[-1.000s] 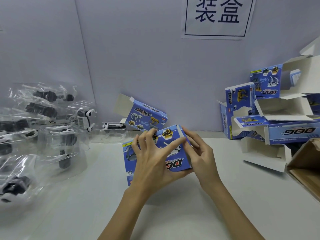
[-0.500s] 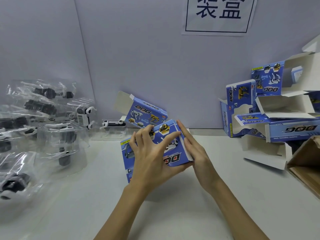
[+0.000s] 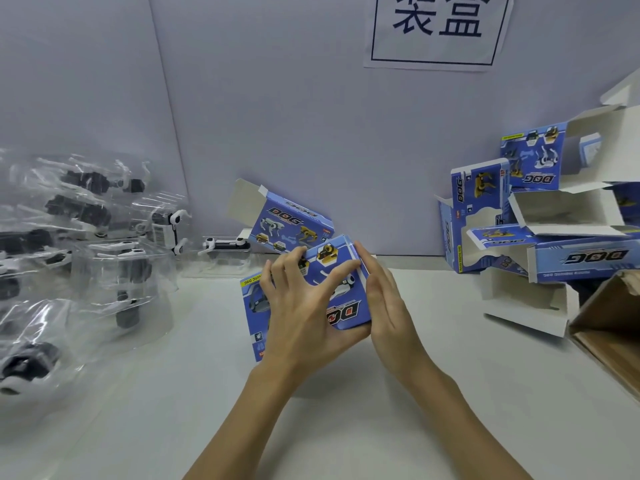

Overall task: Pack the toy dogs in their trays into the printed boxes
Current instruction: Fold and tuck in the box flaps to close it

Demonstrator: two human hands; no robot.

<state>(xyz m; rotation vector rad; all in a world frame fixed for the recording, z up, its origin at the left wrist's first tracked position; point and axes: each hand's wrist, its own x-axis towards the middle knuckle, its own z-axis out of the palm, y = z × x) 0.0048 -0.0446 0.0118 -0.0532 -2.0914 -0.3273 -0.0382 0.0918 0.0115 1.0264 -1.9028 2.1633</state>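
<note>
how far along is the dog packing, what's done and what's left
Looks done: one printed box leans against the back wall, though its top flap is open and its contents are hidden. In hand: the left hand and right hand press the held box closed. Left: many toy dogs in clear trays and a pile of open empty boxes.

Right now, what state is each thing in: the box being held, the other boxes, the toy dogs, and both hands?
Held box: off the table, both ends look closed.
Left hand: fingers spread across its printed face.
Right hand: pressed flat against its right end.
Leaning box: end flap open.
Box pile: open, empty.
Toy dogs in trays: unpacked, piled left.
Cardboard carton: open.
</note>
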